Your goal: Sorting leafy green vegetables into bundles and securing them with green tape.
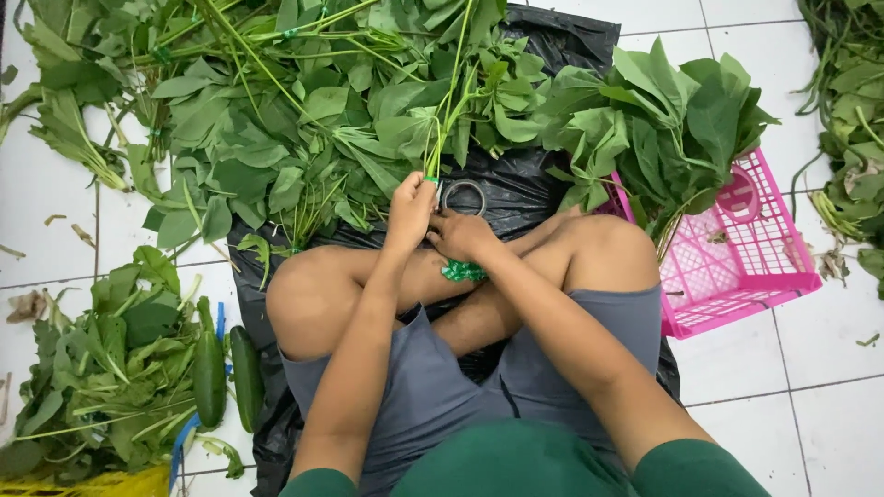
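Two hands: we see both of them close together, above the crossed legs of a person who sits on the floor.
Left hand [410, 210]: we see it closed around a bunch of green stems [448, 110], with the fingers pressed together near a small green band at the bottom of the stems.
Right hand [460, 235]: we see it curled just beside the left hand, and the two hands touch; we cannot tell what its fingertips pinch.
Tape roll [465, 196]: we see a small ring lying on the black plastic sheet [552, 37], just behind the hands.
Green ties [462, 271]: we see a little bright green heap on the leg, right under the right hand.
Leaf pile [276, 110]: we see lots of loose leaves and stems on the black sheet in front of the knees.
Pink basket [746, 267]: we see it on the white tiles on the right side, with a leafy bundle [672, 120] lying over its near corner.
Cucumbers [226, 373]: we see two dark green ones on the left side, next to more leaves.
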